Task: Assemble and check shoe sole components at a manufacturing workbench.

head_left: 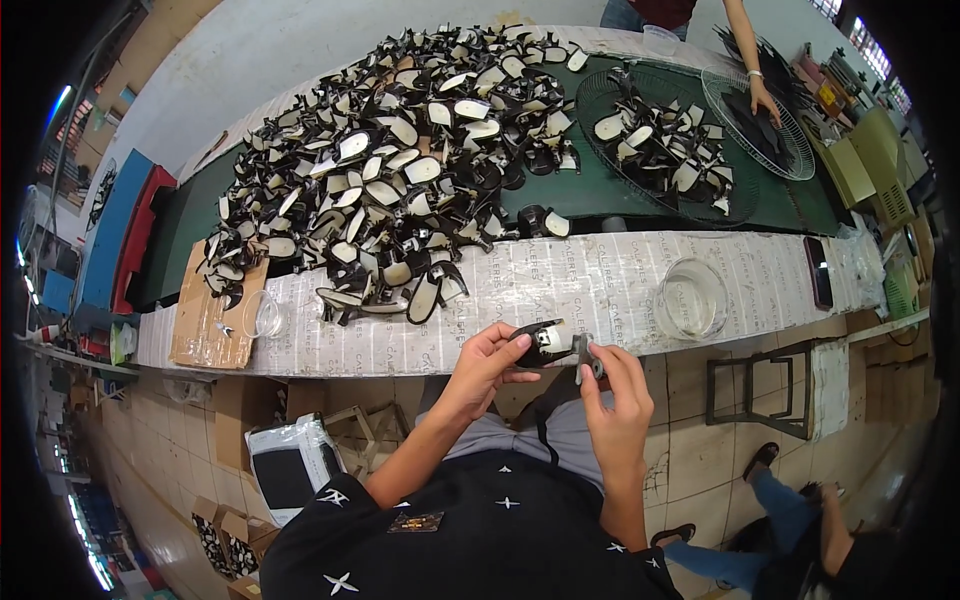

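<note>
Holding a small black-and-white shoe part (546,344) between your hands, you sit at the near edge of a bench covered in pale printed wrap (600,270). Your left hand (478,368) has the part's left end pinched between thumb and fingers, the grip nearly closed. Your right hand (618,395) is partly curled, thumb and fingertips closed on a small grey piece (581,360) at the part's right end.

The line between your hands is the one that counts: the part lies to the right of your left fingers and to the left of your right ones, its long axis running roughly left to right, its pale end toward the right hand. The grey piece stands across that line, its longer side running near to far. Your left hand is the nearer to the part's black end, your right to its pale tip; whether grey piece and tip touch, you cannot tell from this view.

Beyond you, to the far left, similar parts lie in a heap (382,193). To your right on the bench stands a clear bowl (692,300); at the far right, a co-worker's hand (765,105) reaches into a clear tray (806,165).
</note>
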Demonstrator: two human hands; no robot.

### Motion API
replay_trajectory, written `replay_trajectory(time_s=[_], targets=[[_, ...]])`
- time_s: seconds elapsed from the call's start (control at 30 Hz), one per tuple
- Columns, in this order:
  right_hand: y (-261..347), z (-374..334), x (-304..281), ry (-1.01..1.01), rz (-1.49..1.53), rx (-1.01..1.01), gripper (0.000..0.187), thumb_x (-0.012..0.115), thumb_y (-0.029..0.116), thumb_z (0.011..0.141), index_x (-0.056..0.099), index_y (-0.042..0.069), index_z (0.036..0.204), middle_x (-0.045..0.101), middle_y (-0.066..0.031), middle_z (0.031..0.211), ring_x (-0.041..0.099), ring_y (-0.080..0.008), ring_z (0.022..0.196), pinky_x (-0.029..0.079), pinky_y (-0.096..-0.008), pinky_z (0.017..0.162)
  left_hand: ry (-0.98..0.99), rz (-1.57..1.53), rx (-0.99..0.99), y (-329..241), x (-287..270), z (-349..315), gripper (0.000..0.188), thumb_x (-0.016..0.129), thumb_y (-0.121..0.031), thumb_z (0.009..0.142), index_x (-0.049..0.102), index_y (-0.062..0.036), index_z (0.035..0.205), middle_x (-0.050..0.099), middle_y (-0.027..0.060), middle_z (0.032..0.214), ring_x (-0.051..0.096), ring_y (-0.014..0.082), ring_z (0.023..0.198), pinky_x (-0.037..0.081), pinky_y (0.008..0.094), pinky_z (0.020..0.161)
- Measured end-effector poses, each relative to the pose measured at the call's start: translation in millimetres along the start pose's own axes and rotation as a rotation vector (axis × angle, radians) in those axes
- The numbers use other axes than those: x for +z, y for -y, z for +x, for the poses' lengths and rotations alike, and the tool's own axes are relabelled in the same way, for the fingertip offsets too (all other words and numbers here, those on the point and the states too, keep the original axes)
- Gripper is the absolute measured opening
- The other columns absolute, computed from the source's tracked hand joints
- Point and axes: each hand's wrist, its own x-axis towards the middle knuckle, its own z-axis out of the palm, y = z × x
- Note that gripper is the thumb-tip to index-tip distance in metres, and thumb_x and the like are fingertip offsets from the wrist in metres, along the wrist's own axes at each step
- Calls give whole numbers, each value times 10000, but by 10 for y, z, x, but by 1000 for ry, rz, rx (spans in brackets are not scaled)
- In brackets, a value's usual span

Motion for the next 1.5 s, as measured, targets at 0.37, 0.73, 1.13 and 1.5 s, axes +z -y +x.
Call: replay_trajectory(time_s=[0.37, 0.73, 1.13, 1.5], targets=[[4, 14, -21, 11, 171, 64, 251, 678, -10, 865, 666, -15, 1116, 640, -132, 1092, 643, -161, 848, 556, -265, 652, 42, -1, 5, 5, 22, 4, 162, 596, -160, 978, 562, -17, 1047, 673, 71, 972, 675, 136, 892, 615, 314, 744], [-153, -15, -48, 40, 911, 425, 273, 627, 32, 915, 604, -55, 1173, 641, -105, 1079, 622, -121, 839, 530, -262, 701, 85, 27, 15, 25, 37, 3, 134, 608, -122, 964, 552, -33, 1046, 657, 52, 1000, 638, 101, 878, 606, 298, 749], [-1016, 766, 325, -95, 979, 318, 287, 592, 113, 968, 585, -12, 1226, 631, -49, 1051, 587, -95, 840, 509, -257, 746, 415, -646, -28, -58, 40, -214, 487, 631, -121, 938, 398, -16, 1353, 608, 120, 1088, 681, 327, 974, 640, 332, 705], [-1071, 779, 344, -6, 710, 304, 263, 605, 96, 950, 618, 8, 1197, 616, -43, 977, 557, -79, 806, 515, -253, 708, 755, -679, 46, -449, 312, -142, 356, 683, -251, 909, 462, -19, 1066, 596, 119, 871, 714, 323, 797, 608, 362, 548]])
